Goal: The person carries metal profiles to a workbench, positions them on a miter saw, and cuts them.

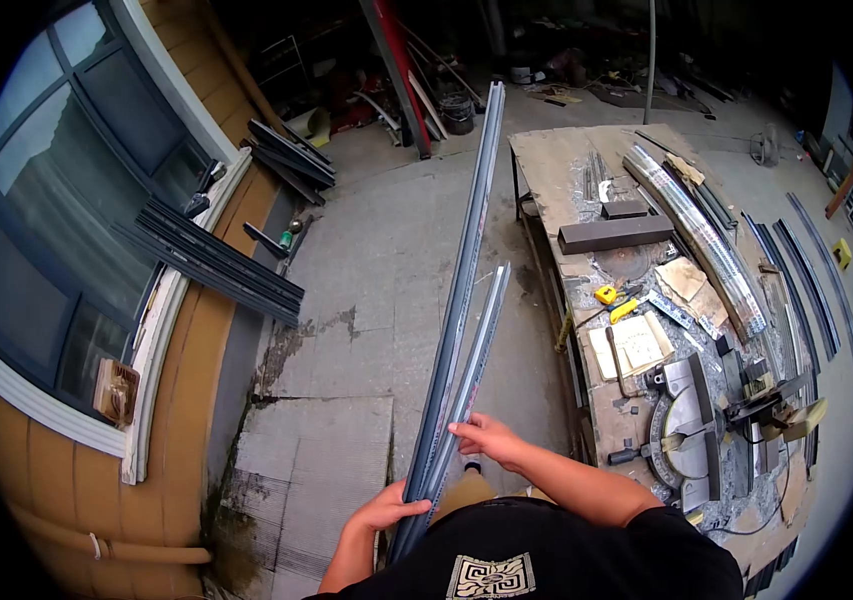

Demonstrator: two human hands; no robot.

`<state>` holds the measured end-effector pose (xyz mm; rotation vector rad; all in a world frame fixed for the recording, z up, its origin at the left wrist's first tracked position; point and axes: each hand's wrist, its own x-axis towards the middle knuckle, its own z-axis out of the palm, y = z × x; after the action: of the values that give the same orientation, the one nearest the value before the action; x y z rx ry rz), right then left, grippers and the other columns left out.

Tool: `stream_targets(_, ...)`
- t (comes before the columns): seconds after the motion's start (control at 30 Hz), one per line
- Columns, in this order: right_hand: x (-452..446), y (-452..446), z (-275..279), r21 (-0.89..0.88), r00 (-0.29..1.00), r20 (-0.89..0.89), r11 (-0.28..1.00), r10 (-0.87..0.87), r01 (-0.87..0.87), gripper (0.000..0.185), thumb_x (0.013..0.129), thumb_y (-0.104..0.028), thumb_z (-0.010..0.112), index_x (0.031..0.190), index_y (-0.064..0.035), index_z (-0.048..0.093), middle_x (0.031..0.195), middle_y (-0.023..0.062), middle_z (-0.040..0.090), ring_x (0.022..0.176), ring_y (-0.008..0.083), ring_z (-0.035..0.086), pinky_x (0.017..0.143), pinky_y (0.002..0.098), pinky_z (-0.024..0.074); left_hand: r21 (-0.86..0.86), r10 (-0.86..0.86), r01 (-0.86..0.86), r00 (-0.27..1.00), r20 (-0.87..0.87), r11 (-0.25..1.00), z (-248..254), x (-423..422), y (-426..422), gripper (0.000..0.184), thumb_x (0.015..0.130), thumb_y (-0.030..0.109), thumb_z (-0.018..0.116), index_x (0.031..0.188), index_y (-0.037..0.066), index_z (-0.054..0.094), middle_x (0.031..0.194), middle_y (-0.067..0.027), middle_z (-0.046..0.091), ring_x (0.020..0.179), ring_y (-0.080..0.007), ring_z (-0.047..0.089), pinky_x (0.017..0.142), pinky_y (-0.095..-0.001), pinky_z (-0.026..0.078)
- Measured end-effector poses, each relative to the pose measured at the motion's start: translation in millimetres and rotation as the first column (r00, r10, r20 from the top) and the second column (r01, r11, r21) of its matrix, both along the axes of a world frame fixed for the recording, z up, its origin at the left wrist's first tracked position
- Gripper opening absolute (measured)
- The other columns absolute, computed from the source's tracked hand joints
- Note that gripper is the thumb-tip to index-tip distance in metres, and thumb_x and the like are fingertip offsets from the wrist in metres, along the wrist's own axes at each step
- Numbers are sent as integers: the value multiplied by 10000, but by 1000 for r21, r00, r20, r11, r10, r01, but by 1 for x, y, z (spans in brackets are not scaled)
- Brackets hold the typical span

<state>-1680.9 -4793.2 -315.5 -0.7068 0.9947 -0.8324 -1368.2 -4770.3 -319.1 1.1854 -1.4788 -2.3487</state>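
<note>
Long grey metal profiles stretch away from my body, held low in front of me. A shorter, lighter profile lies along their right side, its far end angled slightly apart. My left hand is wrapped round the profiles near their close end, thumb on top. Farther along, my right hand grips the shorter profile between thumb and fingers. The near ends of the profiles are hidden by my shirt and left hand.
At right stands a workbench bearing a miter saw, a tape measure, a brown box-section bar and a wrapped bundle. Dark profiles jut from the window sill at left. More strips lie beyond the bench.
</note>
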Motion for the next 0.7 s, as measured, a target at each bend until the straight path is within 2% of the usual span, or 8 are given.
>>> stream_targets(0.1, -35, -48, -16, -5, 991, -5, 991, -137, 137, 501, 1038, -407, 692, 1321, -2, 613, 1234, 147, 688, 1088, 212, 698, 973, 359, 575, -62, -97, 95, 995, -34, 994, 6, -40, -82, 680, 959, 288, 844, 1484, -5, 529, 1333, -122, 658, 1200, -164, 631, 1064, -354, 520)
stream_targets(0.2, -60, -94, -14, -20, 962, 9, 962, -273, 273, 478, 1033, -365, 701, 1324, 5, 615, 1200, 124, 698, 1057, 203, 702, 965, 364, 575, -293, -256, 250, 966, 20, 923, -10, -69, -170, 660, 944, 317, 858, 1438, 0, 557, 1282, -111, 662, 1180, -174, 624, 1051, -356, 523)
stream_targets(0.3, -91, -107, 0, -26, 872, 23, 872, -488, 489, 448, 1009, -338, 738, 1247, 19, 611, 1102, 77, 650, 1005, 173, 680, 903, 344, 592, -253, -329, 344, 939, 102, 904, 28, -116, -245, 554, 909, 245, 886, 1313, 0, 596, 1196, -97, 687, 1090, -186, 674, 988, -368, 560)
stream_targets(0.37, -106, -115, 3, -79, 818, 13, 815, -575, 574, 456, 998, -342, 752, 1243, 16, 611, 1132, 79, 644, 983, 167, 668, 876, 344, 597, -220, -386, 404, 915, 121, 888, 44, -146, -292, 523, 898, 195, 888, 1293, 4, 604, 1155, -95, 703, 1064, -185, 690, 979, -371, 574)
stream_targets(0.4, -114, -115, 2, -72, 776, 17, 773, -631, 630, 459, 990, -336, 762, 1246, 14, 611, 1121, 76, 649, 983, 165, 666, 862, 338, 593, -226, -392, 407, 913, 112, 885, 48, -164, -311, 506, 888, 198, 894, 1263, 8, 611, 1074, -70, 706, 995, -160, 678, 899, -347, 573)
stream_targets(0.47, -122, -118, 3, -67, 719, 40, 716, -694, 694, 467, 974, -324, 781, 1253, 10, 611, 1098, 72, 658, 982, 161, 661, 833, 325, 587, -343, -515, 555, 832, 208, 758, 62, -204, -356, 508, 866, 208, 910, 1234, 16, 616, 965, -25, 674, 889, -130, 638, 805, -318, 539)
stream_targets(0.57, -130, -109, -6, -86, 642, 56, 637, -764, 766, 474, 934, -297, 828, 1235, 8, 626, 1070, 71, 687, 1002, 164, 663, 843, 324, 570, -502, -566, 634, 766, 304, 589, 82, -271, -393, 491, 837, 194, 918, 1194, 29, 625, 854, 13, 605, 785, -117, 581, 721, -319, 499)
stream_targets(0.7, -145, -91, 4, -134, 590, -178, 613, -788, 778, 488, 865, -254, 890, 1193, 26, 660, 1074, 85, 720, 989, 187, 668, 909, 360, 546, -671, -580, 665, 702, 413, 328, 110, -364, -407, 441, 790, 128, 909, 1116, 19, 632, 832, -56, 623, 782, -173, 601, 735, -373, 516)
